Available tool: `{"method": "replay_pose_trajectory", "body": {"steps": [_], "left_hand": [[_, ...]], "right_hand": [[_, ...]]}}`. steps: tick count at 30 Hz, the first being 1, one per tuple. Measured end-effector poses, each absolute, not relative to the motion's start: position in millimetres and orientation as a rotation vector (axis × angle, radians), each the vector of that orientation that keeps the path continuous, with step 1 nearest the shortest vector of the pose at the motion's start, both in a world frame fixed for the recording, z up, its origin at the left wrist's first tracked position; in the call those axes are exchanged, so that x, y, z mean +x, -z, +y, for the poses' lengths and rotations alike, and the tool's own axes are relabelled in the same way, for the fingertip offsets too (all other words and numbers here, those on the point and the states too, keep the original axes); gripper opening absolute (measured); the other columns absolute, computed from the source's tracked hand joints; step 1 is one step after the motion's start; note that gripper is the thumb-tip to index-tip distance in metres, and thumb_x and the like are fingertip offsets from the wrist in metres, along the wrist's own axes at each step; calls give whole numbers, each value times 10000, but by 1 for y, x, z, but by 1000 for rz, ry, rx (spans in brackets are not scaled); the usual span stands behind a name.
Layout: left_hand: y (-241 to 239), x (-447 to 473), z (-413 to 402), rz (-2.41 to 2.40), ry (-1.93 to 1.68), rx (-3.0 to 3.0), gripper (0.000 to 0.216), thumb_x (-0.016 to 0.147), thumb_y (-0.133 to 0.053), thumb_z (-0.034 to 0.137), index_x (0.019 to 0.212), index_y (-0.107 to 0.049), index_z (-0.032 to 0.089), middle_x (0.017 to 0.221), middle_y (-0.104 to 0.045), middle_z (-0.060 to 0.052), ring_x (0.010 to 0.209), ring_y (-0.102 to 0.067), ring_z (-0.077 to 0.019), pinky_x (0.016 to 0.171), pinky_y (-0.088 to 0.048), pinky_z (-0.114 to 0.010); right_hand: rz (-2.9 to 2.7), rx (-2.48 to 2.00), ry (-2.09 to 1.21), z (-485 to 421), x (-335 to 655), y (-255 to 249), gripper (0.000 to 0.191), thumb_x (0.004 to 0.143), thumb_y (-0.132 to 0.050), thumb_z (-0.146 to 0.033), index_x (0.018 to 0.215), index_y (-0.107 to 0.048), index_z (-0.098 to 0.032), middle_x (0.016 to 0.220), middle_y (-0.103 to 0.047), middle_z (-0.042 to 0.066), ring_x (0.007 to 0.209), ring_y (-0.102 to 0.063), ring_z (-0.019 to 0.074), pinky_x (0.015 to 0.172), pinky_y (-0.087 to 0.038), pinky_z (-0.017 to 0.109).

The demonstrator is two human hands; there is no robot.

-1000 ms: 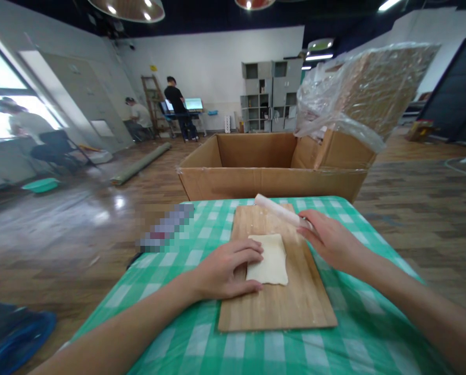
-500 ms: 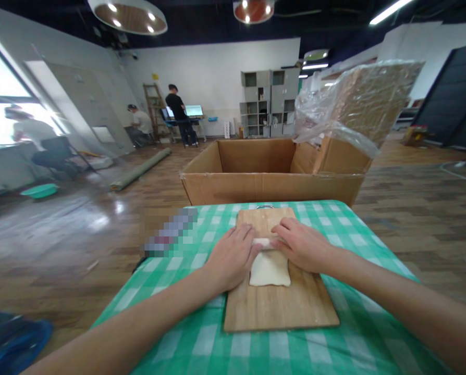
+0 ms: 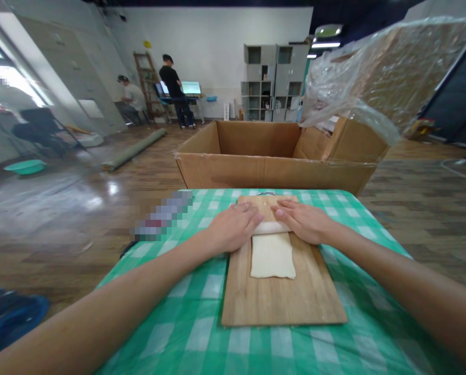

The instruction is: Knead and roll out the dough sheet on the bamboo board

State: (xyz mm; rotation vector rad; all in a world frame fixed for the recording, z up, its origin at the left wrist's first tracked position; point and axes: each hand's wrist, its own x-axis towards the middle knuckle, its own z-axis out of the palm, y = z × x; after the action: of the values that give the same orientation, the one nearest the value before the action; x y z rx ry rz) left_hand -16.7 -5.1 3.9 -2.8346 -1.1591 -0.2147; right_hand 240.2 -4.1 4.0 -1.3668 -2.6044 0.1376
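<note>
A white rolling pin (image 3: 272,227) lies crosswise at the far edge of a flat, roughly square sheet of pale dough (image 3: 272,256). Both rest on a wooden cutting board (image 3: 283,307). My left hand (image 3: 238,224) lies over the pin's left end, fingers stretched forward. Over the right end is my right hand (image 3: 305,221), palm down with its fingers extended and the thumb pointing inward. The hands hide both ends of the pin.
A green-checked cloth (image 3: 189,312) covers the table. Beyond its far edge stands a large open cardboard box (image 3: 264,169) with plastic wrap (image 3: 334,88). A blurred-out object (image 3: 164,216) sits at the table's left edge. Several people are in the background.
My fingers have straightened out over the rolling pin, having been more curled round its ends. More of the pin and dough shows between my hands. The camera has tilted down slightly.
</note>
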Motion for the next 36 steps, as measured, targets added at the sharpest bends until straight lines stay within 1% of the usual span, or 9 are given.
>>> {"method": "replay_pose_trajectory", "body": {"steps": [4,7,12,16,23,27,29,33,36], "left_hand": [[-3,-15,-3,-1193,224,-2854,472,1109,-238,351,1241,-649,160,1397,-653,-155,1362,-566,-271,1152,-398,-459],[-3,-14,-20,-1266,317,-2789,510,1104,-245,392,1288,-627,109,1424,-625,-201,1405,-530,-314,1189,-356,-509],[-2,-17,-65,-1315,397,-2698,598,1067,-342,509,1482,-498,109,1549,-520,-206,1475,-449,-343,1233,-286,-559],[-1,-15,-67,-1340,414,-2696,636,1064,-333,531,1504,-475,95,1564,-497,-221,1486,-431,-358,1232,-276,-573],[3,-9,4,-1268,401,-2756,548,1105,-229,455,1348,-591,123,1469,-575,-207,1447,-460,-345,1169,-353,-560],[7,-11,34,-1162,263,-2829,495,1114,-222,387,1277,-613,132,1300,-648,-184,1286,-570,-309,1112,-409,-516],[8,-12,42,-1102,167,-2834,442,1112,-244,336,1255,-614,141,1240,-663,-164,1218,-584,-290,1101,-416,-497],[7,-12,50,-990,32,-2818,401,1101,-270,275,1242,-616,130,1234,-651,-176,1180,-566,-295,1093,-414,-489],[5,-11,52,-966,-31,-2799,426,1102,-249,264,1253,-613,103,1257,-639,-206,1173,-564,-308,1091,-406,-496]], "right_hand": [[-2577,-1419,-85,-6,237,-4,695,1102,-147,-529,1461,-600,-143,1546,-544,157,1483,-442,307,1223,-345,519],[-2541,-1414,55,-26,234,0,635,1106,-200,-473,1469,-582,-118,1531,-559,164,1485,-437,313,1230,-331,541],[-2469,-1421,144,-77,235,9,641,1094,-282,-495,1556,-462,-88,1610,-443,192,1523,-370,326,1228,-338,560],[-2490,-1435,123,-85,236,9,658,1099,-248,-503,1578,-427,-88,1631,-414,176,1541,-332,315,1244,-315,539],[-2458,-1533,127,-22,232,3,677,1095,-210,-548,1495,-542,-115,1609,-456,182,1535,-340,344,1231,-304,554],[-2581,-1459,71,7,235,2,679,1101,-172,-536,1432,-598,-122,1525,-559,184,1469,-450,346,1203,-337,557],[-2642,-1407,43,17,238,4,634,1106,-201,-505,1415,-608,-128,1497,-588,176,1437,-487,351,1182,-359,555],[-2695,-1323,53,31,244,12,507,1106,-296,-429,1408,-609,-169,1502,-590,142,1418,-503,336,1184,-351,538],[-2768,-1257,132,36,246,14,503,1109,-276,-392,1404,-608,-156,1523,-566,153,1417,-498,338,1181,-351,538]]}}
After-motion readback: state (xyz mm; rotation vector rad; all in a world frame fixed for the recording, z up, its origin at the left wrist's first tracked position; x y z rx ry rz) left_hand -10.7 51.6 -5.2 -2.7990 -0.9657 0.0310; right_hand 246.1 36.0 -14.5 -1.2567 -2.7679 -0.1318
